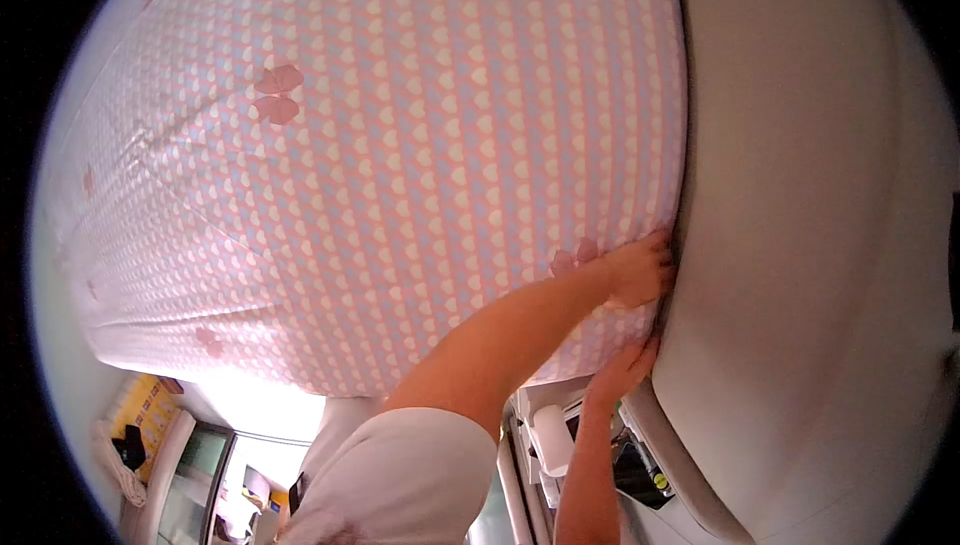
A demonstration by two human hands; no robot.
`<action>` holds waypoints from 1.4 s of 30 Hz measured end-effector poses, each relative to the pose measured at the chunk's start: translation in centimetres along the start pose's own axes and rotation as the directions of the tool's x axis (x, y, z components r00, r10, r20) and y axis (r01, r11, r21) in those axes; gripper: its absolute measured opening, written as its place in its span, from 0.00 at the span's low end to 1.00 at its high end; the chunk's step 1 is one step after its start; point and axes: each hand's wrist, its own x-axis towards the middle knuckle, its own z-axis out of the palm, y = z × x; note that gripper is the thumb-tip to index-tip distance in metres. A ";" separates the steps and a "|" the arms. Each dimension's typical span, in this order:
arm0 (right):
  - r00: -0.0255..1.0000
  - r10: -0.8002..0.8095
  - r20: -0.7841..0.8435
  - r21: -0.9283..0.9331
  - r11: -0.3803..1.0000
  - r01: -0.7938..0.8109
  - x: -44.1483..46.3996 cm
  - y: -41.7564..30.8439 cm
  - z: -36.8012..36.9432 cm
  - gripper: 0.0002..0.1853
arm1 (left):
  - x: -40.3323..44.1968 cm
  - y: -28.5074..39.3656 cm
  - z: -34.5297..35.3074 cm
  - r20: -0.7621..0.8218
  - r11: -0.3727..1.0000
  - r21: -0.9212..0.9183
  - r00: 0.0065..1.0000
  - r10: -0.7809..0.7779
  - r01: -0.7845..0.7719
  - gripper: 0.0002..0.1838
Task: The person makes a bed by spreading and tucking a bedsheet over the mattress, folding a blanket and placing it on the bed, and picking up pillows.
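Observation:
A bedsheet [400, 175] with a pink, white and lilac heart pattern and darker bow motifs covers a mattress. My left hand [640, 271], at the end of the arm in the white sleeve, has its fingers curled on the sheet's edge, where the mattress meets a beige padded headboard [790, 225]. Their tips are partly hidden in the gap and slightly blurred. Just below, my right hand [622, 373] lies against the mattress corner with its fingers stretched out toward the headboard. The ends of those fingers are hard to make out.
Beside the bed corner stand a white cylindrical object [552, 440] and a dark item with a yellow-green spot [660, 481]. A yellow box [145, 410] and a white bundled cord [122, 470] are at the lower left. Creases run across the sheet's far left.

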 end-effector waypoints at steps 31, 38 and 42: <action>0.967 0.219 0.129 -0.600 0.794 -0.100 -0.5 -1.5 -1.4 0.27 | -0.8 6.9 3.7 0.204 0.973 -0.197 0.966 0.162 -0.121 0.14; 0.951 0.280 0.134 0.196 0.933 -0.303 -0.9 0.6 -0.6 0.33 | -1.7 7.7 3.2 0.162 0.994 -0.106 0.986 0.044 -0.026 0.12; 0.905 0.415 0.093 0.291 0.858 -0.423 0.0 -0.3 -0.6 0.36 | -0.1 7.9 0.5 0.427 0.997 -0.076 0.903 0.054 -0.024 0.13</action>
